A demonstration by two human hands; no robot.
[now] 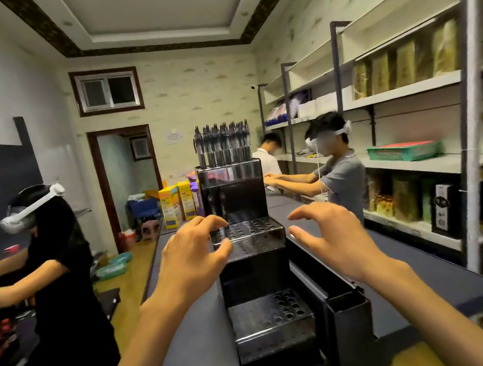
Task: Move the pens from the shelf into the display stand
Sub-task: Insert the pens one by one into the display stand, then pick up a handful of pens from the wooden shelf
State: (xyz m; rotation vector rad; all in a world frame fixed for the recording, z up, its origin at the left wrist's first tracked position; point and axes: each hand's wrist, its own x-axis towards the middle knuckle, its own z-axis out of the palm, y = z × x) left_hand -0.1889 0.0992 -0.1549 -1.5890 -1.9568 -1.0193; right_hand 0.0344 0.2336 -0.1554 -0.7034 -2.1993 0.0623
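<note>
A black stepped display stand (252,264) with rows of round holes stands on the grey counter in front of me. Its top tier holds several dark pens (223,146) standing upright; the middle tier (252,229) and the lowest tier (270,315) show bare holes. My left hand (193,254) hovers at the left side of the middle tier, fingers spread, fingertips touching its edge. To the right of the stand, my right hand (331,233) is held apart from it, fingers curled and apart. Neither hand holds anything.
The grey counter (424,273) runs away from me. White shelving (403,88) with packets and a green basket (402,151) lines the right wall. Three people work nearby, one at the left (55,262) and two ahead right (338,176). A black box (350,318) sits right of the stand.
</note>
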